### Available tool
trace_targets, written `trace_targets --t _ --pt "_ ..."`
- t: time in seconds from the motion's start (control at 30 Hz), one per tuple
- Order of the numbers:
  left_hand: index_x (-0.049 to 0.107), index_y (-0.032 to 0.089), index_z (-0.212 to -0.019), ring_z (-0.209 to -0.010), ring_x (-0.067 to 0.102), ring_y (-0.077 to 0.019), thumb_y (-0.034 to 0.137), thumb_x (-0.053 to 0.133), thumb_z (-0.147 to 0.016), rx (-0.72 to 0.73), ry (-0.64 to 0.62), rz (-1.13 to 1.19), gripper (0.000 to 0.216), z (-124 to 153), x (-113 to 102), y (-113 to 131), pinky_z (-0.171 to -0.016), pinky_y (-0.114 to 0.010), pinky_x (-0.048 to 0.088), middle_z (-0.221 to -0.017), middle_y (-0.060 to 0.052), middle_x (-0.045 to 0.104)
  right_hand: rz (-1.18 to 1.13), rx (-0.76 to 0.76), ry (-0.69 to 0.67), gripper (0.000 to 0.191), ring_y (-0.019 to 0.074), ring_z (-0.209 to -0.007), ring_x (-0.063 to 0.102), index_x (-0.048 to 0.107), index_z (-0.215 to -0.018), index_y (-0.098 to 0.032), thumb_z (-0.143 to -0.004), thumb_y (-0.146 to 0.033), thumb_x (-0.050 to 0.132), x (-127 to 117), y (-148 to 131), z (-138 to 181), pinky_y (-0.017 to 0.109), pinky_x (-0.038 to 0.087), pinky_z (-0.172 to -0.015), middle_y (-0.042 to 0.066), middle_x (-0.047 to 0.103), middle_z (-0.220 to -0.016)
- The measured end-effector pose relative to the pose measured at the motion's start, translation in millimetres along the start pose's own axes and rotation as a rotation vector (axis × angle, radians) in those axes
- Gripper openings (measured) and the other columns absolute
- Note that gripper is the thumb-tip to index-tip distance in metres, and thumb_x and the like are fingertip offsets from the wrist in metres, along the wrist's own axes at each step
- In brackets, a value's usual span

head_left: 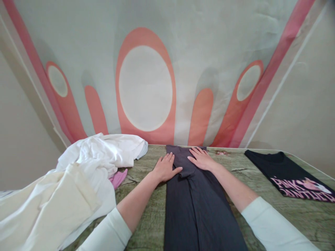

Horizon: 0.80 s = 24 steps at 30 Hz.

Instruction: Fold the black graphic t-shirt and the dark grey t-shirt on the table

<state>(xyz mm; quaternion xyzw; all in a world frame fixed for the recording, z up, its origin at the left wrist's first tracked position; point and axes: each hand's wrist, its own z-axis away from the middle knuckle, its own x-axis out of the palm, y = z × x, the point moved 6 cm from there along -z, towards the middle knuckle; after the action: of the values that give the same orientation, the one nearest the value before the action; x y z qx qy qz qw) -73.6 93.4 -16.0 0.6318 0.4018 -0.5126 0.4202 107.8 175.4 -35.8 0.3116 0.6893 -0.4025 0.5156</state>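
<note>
Dark grey trousers [201,209] lie lengthwise on the table, their upper end at the far edge and the legs running toward me and out of view. My left hand [164,168] rests on the left side near the upper end, palm down, with its thumb pointing right. On the upper right part lies my right hand [201,159], flat with fingers stretched out. Between the two hands the cloth forms a loose fold. Neither hand grips the fabric.
A heap of white and cream clothes [86,188] covers the table's left side, with a pink cloth [118,178] poking out. At right lies a folded black T-shirt [285,174] with pink lettering. A printed backdrop [222,45] rises behind the wood-patterned table [146,209].
</note>
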Motion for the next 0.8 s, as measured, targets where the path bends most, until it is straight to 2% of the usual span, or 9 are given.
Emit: trace_targets --t 0.1,0.23,0.37,0.5,0.6,0.7,0.8 --pt "0.031 0.012 -0.135 -0.131 0.020 -0.0273 0.063 0.026 -0.083 -0.023 0.033 -0.010 0.073 -0.6 -2.2 -4.5 -0.104 -0.041 0.016 -0.143 -0.014 0.026 0.024 -0.018 0.051 0.065 0.0279 -0.132 0.016 0.038 -0.133 -0.022 -0.084 -0.062 0.022 -6.4 -9.4 2.7 0.051 0.014 -0.104 0.006 0.027 -0.144" --pt "0.038 0.015 -0.131 -0.131 0.020 -0.0241 0.044 0.029 -0.090 0.020 0.139 -0.015 0.051 -1.3 -12.1 6.8 -0.105 -0.040 0.015 -0.139 -0.011 0.033 0.003 -0.146 0.051 0.058 0.0237 -0.133 0.016 0.036 -0.134 -0.024 -0.088 -0.056 0.022 -8.3 -34.3 7.3 0.046 0.013 -0.106 0.004 0.026 -0.144" --pt "0.053 0.018 -0.114 -0.116 0.043 -0.0201 0.028 0.036 -0.088 0.022 0.203 0.060 0.032 -2.1 -24.4 18.3 -0.099 -0.033 0.028 -0.120 -0.009 0.052 -0.052 -0.184 -0.037 0.060 0.0243 -0.131 0.021 0.035 -0.135 -0.024 -0.087 -0.057 0.024 -0.2 -46.6 10.8 0.045 0.016 -0.105 0.005 0.028 -0.143" --pt "0.061 0.017 -0.091 -0.089 0.057 -0.0184 0.024 0.043 -0.083 -0.099 0.153 0.170 0.021 -2.7 -29.4 10.9 -0.082 -0.028 0.041 -0.093 -0.008 0.062 -0.075 -0.165 -0.051 0.060 0.0245 -0.131 0.023 0.036 -0.134 -0.023 -0.087 -0.058 0.024 2.2 -44.5 11.4 0.046 0.016 -0.105 0.007 0.029 -0.142" --pt "0.063 0.019 -0.079 -0.075 0.059 -0.0173 0.024 0.050 -0.079 -0.106 0.084 0.215 0.014 -3.0 -25.9 6.0 -0.071 -0.026 0.044 -0.078 -0.004 0.064 -0.072 -0.168 -0.043 0.060 0.0244 -0.131 0.023 0.036 -0.135 -0.022 -0.087 -0.057 0.025 1.9 -43.4 11.7 0.045 0.015 -0.106 0.007 0.029 -0.142" --pt "0.064 0.020 -0.077 -0.071 0.060 -0.0161 0.020 0.053 -0.075 -0.107 0.071 0.240 0.011 -4.0 -20.8 1.4 -0.067 -0.024 0.044 -0.075 -0.002 0.065 -0.077 -0.171 -0.035 0.059 0.0244 -0.131 0.024 0.037 -0.134 -0.022 -0.087 -0.056 0.027 2.5 -43.3 12.6 0.045 0.016 -0.105 0.007 0.030 -0.142" --pt "0.063 0.018 -0.084 -0.075 0.060 -0.0151 0.014 0.054 -0.072 -0.117 0.089 0.263 0.017 -6.2 -17.3 -3.5 -0.069 -0.023 0.045 -0.081 -0.002 0.066 -0.079 -0.165 -0.033 0.057 0.0245 -0.130 0.025 0.037 -0.134 -0.023 -0.087 -0.055 0.028 3.6 -42.8 12.7 0.045 0.016 -0.105 0.007 0.030 -0.142"
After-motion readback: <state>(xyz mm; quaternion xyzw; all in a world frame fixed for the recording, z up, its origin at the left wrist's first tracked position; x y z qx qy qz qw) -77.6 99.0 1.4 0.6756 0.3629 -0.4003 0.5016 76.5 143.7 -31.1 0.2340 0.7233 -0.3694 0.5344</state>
